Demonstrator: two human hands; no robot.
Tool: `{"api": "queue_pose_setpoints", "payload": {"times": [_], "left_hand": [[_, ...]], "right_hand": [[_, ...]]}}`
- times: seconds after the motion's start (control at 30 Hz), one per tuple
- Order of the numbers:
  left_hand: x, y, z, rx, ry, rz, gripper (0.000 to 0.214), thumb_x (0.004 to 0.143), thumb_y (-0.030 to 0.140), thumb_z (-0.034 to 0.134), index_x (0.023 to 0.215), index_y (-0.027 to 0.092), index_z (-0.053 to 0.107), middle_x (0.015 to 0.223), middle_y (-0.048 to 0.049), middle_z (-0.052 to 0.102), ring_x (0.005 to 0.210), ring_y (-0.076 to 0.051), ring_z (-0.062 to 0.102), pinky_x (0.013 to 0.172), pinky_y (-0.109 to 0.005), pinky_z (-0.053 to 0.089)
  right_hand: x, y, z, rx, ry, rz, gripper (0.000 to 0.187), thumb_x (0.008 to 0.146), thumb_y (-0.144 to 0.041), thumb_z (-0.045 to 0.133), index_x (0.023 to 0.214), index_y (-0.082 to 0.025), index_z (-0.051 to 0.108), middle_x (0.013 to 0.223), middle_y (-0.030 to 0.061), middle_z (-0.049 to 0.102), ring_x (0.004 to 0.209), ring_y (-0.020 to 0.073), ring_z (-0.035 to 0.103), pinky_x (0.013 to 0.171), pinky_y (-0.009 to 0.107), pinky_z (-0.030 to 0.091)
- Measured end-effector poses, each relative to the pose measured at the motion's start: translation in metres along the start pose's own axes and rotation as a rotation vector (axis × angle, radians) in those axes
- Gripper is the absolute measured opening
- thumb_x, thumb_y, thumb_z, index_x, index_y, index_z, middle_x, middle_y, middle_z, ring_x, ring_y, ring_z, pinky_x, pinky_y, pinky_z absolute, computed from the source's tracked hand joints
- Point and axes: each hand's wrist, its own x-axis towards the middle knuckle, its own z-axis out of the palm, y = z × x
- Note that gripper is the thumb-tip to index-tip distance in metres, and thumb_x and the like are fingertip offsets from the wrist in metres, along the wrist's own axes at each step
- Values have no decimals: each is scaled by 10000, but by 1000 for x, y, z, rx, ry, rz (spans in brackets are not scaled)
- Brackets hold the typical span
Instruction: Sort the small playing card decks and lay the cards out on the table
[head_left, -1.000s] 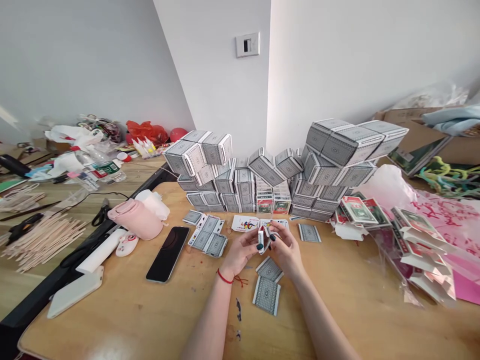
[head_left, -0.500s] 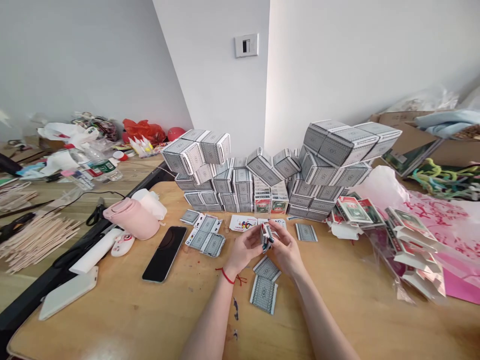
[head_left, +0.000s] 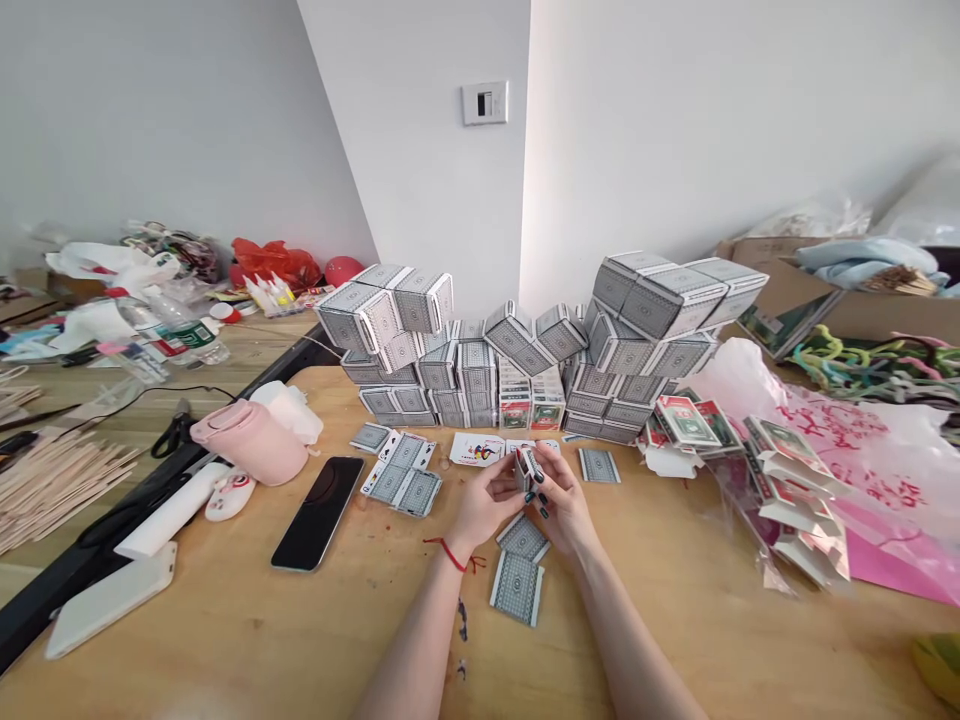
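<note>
Between my two hands, above the middle of the table, is a small bundle of playing cards (head_left: 528, 466). My left hand (head_left: 486, 503) is closed on its left side. From the right, my right hand (head_left: 559, 497) pinches it, dark-nailed fingers bent over the front. The fingers hide much of the bundle. Just below lie two folded playing cards (head_left: 517, 587), patterned backs up. A joker card (head_left: 478, 450) and another face-up card lie flat behind my hands. More folded cards (head_left: 405, 475) sit to the left, and a single one (head_left: 598, 465) to the right.
Blocks folded from cards (head_left: 645, 300) are stacked along the back of the table. A black phone (head_left: 319, 513), a pink cup (head_left: 251, 440) and a white power bank (head_left: 112, 598) are at left. Opened card boxes (head_left: 799, 500) and plastic wrap (head_left: 847, 430) lie at right.
The view has shifted slightly to the right. Both hands stay around the bundle of cards; my right fingers have moved a little over its front.
</note>
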Motion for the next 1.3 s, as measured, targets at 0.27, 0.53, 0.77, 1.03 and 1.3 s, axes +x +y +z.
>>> {"api": "queue_pose_setpoints", "payload": {"times": [0.27, 0.53, 0.77, 1.03, 1.3], "left_hand": [[2, -1, -5, 5, -18, 2, 603, 610, 174, 688, 1176, 208, 482, 1240, -99, 497, 928, -193, 599, 842, -375, 482], [2, -3, -1, 27, -21, -38, 568, 590, 155, 699, 1124, 175, 508, 1141, -113, 561, 870, -172, 602, 810, -352, 486], [0, -3, -1, 66, -5, 29, 540, 586, 165, 701, 1081, 153, 487, 1073, -118, 571, 815, -164, 597, 745, -335, 499], [0, -10, -3, 264, 93, 108, 535, 613, 152, 678, 1108, 163, 477, 882, -67, 605, 759, -147, 579, 700, -302, 491], [0, -4, 0, 304, 119, 213, 477, 638, 107, 630, 1090, 185, 501, 1118, -103, 535, 874, -164, 576, 800, -349, 485]], "right_hand": [[0, 1, 0, -18, -6, 17, 430, 589, -278, 703, 1007, -279, 602, 1153, 21, 552, 872, 168, 560, 532, 200, 432], [-2, -5, -3, 81, -82, 89, 535, 580, -232, 671, 1095, -321, 555, 1073, 6, 582, 423, 16, 381, 306, 143, 212], [-3, -6, -1, 0, -50, 73, 487, 584, -201, 661, 1062, -262, 590, 1139, 25, 558, 565, 65, 501, 359, 154, 287], [-2, 0, -1, -65, 85, 81, 409, 626, -296, 646, 1027, -220, 610, 1019, 38, 620, 476, 50, 446, 374, 168, 266], [2, 7, -6, -372, 193, -68, 364, 591, -383, 693, 880, -167, 652, 793, 49, 663, 545, 124, 522, 424, 210, 351]]}}
